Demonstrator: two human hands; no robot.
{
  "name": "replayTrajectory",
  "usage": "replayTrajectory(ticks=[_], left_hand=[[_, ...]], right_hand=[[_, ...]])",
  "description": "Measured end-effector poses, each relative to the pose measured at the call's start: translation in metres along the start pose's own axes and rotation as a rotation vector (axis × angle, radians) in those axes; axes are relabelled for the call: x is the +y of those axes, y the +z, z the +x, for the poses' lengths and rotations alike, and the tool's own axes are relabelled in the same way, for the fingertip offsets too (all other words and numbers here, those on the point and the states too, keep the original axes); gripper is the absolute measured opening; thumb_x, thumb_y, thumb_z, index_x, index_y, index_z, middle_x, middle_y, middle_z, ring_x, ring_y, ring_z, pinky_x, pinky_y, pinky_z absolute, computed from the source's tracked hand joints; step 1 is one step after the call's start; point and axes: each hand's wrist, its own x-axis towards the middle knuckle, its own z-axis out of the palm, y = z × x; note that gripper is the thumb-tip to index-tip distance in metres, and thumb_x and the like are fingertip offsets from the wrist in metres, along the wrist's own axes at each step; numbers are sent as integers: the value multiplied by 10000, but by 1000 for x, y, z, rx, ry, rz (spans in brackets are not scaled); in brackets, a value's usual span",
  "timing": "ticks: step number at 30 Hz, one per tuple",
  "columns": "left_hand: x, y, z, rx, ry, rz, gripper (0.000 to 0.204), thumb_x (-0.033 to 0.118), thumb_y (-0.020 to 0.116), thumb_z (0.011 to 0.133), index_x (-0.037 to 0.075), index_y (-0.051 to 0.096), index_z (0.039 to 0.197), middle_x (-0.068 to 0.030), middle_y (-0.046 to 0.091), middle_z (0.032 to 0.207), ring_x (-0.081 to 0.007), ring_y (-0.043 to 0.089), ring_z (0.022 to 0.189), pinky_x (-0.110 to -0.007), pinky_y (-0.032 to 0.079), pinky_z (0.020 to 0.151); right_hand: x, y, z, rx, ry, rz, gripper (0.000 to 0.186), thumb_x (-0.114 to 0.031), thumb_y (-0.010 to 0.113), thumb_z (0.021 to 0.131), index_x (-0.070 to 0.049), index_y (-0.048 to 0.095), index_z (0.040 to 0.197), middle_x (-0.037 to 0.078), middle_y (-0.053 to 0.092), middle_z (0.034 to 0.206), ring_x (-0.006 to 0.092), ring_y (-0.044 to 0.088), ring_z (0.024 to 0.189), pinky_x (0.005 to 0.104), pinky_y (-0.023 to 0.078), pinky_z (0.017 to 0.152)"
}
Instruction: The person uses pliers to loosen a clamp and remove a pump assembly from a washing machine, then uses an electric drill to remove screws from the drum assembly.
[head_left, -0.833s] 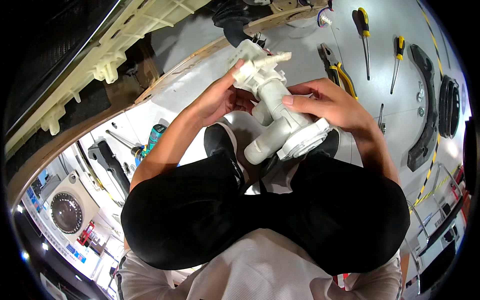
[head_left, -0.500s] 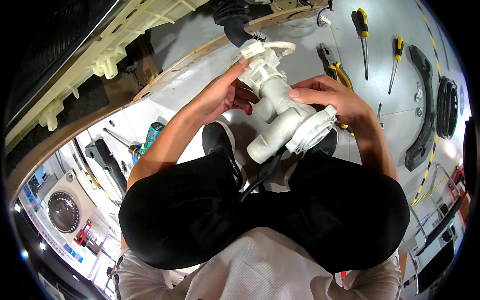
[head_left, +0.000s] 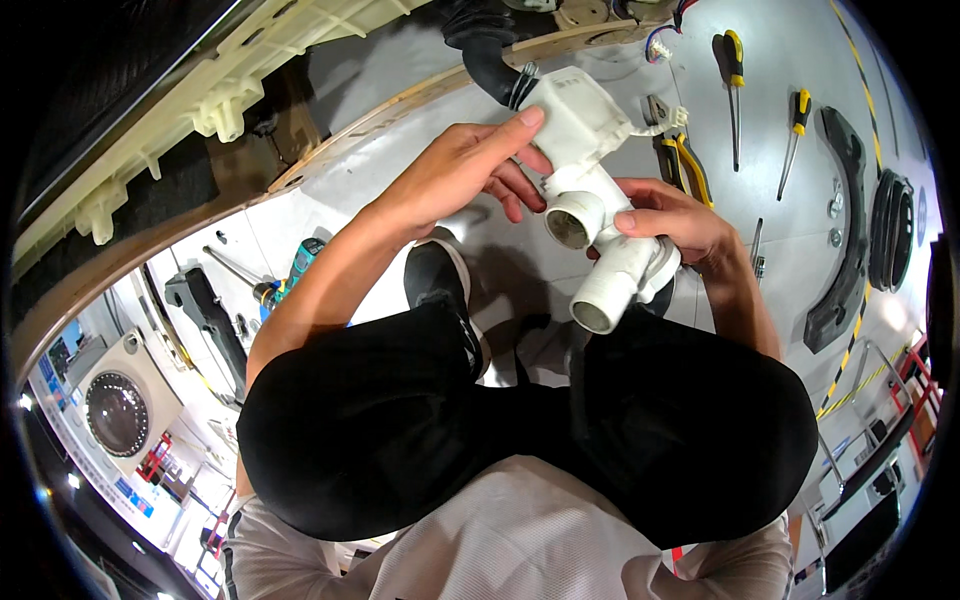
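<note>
The pliers (head_left: 684, 152) lay on the pale floor (head_left: 790, 240), and the white plastic part (head_left: 600, 188) was up in the air just left of them. Its thin tab (head_left: 679, 117) stuck out toward the pliers. The right hand (head_left: 682, 220), on the person's side of the pliers, held the part's middle, thumb in front and fingers behind. The left hand (head_left: 455, 175) was farther left of the pliers. Its thumb touched the edge of the boxy end, and its other fingers were bent below. I could not tell how firmly that hand gripped. Two round pipes (head_left: 610, 285) opened away from the pliers. A bendy black hose (head_left: 487, 68) came right up by the boxy end, left of the pliers. Past it ran a curved brown edge (head_left: 575, 41), so room looked tight there. Right of the pliers was more room: floor, one screwdriver (head_left: 736, 80), then another (head_left: 800, 115), then a curved black piece (head_left: 845, 230).
</note>
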Motion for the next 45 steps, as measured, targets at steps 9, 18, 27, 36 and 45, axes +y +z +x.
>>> replayTrajectory(ticks=[9,18,27,36,45], left_hand=[[-5,2,1,-36,134,-99,533,454,361,950,-26,570,1048,-108,633,772,-171,597,740,-289,465,747],[-7,0,-1,-30,108,-99,452,366,393,963,-26,549,1125,-89,624,876,-153,580,788,-276,456,770],[-20,-2,4,69,111,-118,377,288,446,955,-27,535,1141,-113,618,988,-160,586,906,-283,462,825],[-25,-4,5,99,118,-458,290,112,460,937,-46,483,1179,-183,544,1170,-245,554,1084,-328,454,920],[-31,-8,3,152,9,20,288,213,553,900,-23,563,1065,-127,626,934,-139,581,893,-291,436,867]], right_hand=[[15,-5,5,-35,-86,197,615,-279,674,742,41,449,1217,179,627,974,265,655,849,345,544,754],[25,-10,11,-31,-134,266,525,-241,653,785,20,471,1203,165,632,991,225,650,857,325,532,765],[24,-7,11,327,-242,-30,500,-236,696,778,4,520,1180,60,583,1035,134,525,947,264,406,841],[38,-16,-2,393,-249,-42,442,-160,643,822,-8,509,1216,47,603,1029,110,552,931,261,436,825],[42,-17,-8,440,-243,-38,471,-201,670,805,-27,526,1218,55,602,1035,118,553,919,265,441,812]])
